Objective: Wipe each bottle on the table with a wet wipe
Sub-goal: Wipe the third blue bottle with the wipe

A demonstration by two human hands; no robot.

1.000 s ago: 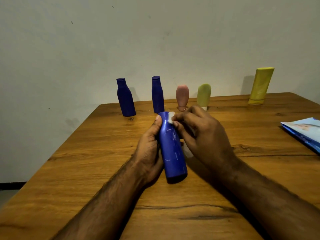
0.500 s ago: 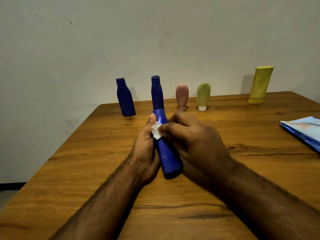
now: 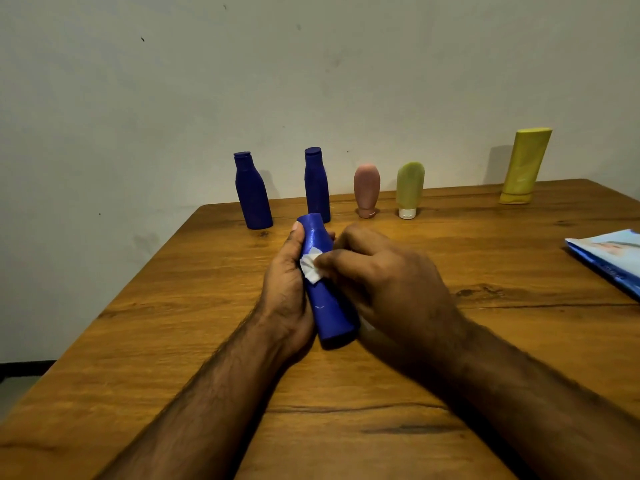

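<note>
Head view: left hand (image 3: 287, 289) grips tilted blue bottle (image 3: 329, 299) (right hand (image 3: 388, 285) pinches wipe (image 3: 310, 268)).

A wooden table (image 3: 207, 341) with dark grain streaks stands against a pale wall. Along its far edge stand five containers in a row: two dark blue bottles (image 3: 252, 192) (image 3: 316, 185) at the left, then a pink tube (image 3: 366, 189) and a green tube (image 3: 409, 188), each upside down on its cap, and, well apart to the right, a yellow bottle (image 3: 524, 166) leaning slightly. At the right edge lies a flat blue and white wipes pack (image 3: 609, 258), partly cut off by the frame.
</note>
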